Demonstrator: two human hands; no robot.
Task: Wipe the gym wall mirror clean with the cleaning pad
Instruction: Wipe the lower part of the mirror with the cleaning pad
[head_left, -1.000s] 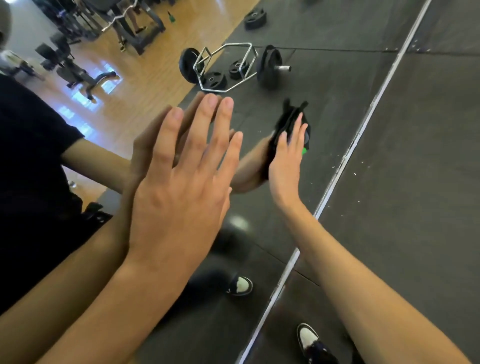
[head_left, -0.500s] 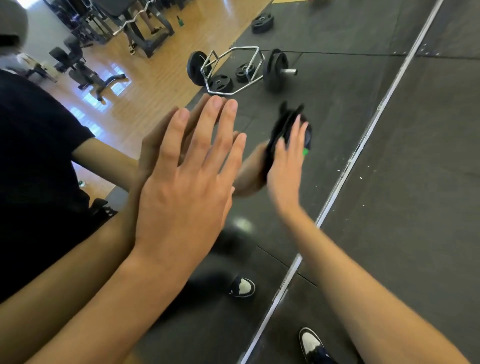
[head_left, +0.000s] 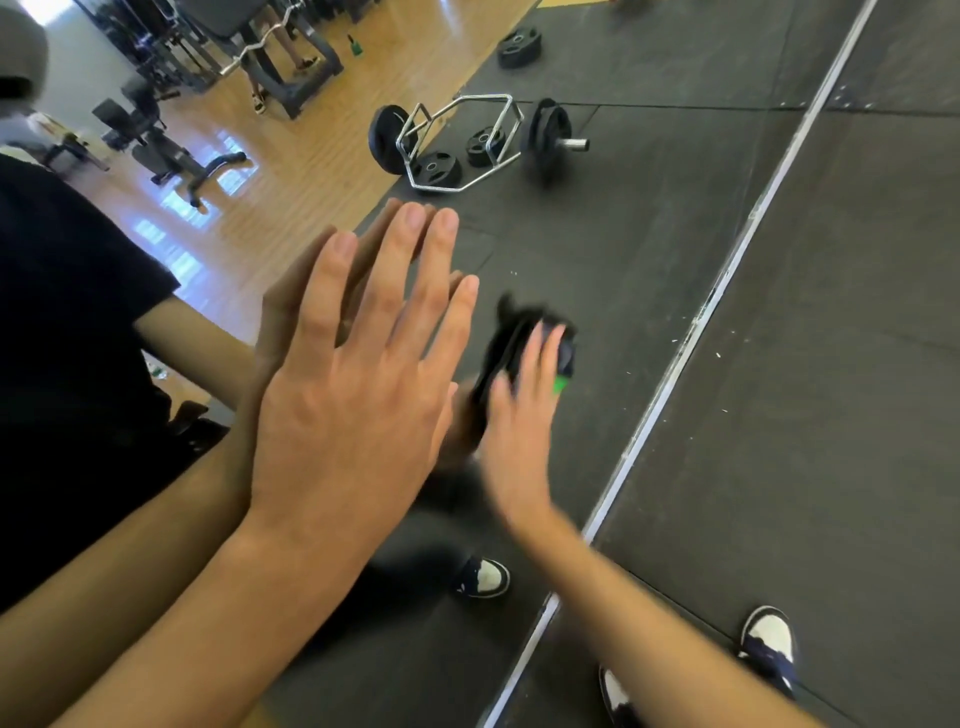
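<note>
The wall mirror (head_left: 613, 244) fills the left and middle of the view, and its metal bottom edge runs diagonally from upper right to lower middle. My left hand (head_left: 358, 384) lies flat on the glass with straight, spread fingers. To its right, my right hand (head_left: 519, 415) presses a black cleaning pad (head_left: 524, 338) with a green spot against the mirror, fingers straight over it. That hand and the pad are blurred by motion. Each hand meets its own reflection in the glass.
Black rubber floor (head_left: 831, 415) lies right of the mirror edge, with my shoes (head_left: 769, 644) at the bottom. Reflected in the glass are a hex bar with weight plates (head_left: 467, 140), wooden flooring, gym machines and my dark shirt (head_left: 67, 332).
My right hand has slid the pad down the mirror, away from the hex bar reflection. My left hand has stayed flat on the glass.
</note>
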